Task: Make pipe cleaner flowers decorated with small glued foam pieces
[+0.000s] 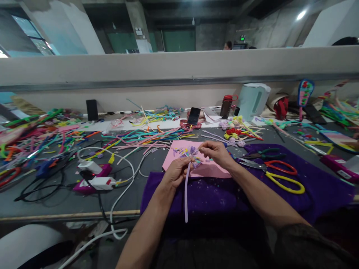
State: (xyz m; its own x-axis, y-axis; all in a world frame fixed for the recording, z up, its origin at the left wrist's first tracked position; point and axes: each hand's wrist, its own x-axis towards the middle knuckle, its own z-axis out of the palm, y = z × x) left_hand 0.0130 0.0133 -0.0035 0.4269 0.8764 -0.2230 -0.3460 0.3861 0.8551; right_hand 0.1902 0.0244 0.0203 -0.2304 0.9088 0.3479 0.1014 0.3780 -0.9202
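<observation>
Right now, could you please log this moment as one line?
left hand: holds lilac pipe cleaner | right hand: pinches its flower tip | under: pink sheet | scissors right

cloth lies over the near edge of the workbench, in front of the person. sheet sits on the cloth's far left part. both hands over the sheet: left hand nearer, right hand just behind and to its right. stem hangs from the left hand over the cloth. scissors on the cloth, right of the hands. glue gun left of the cloth among cables. loose stems behind the sheet. phone propped further back, bottle right of it, probably a kettle next.
</observation>
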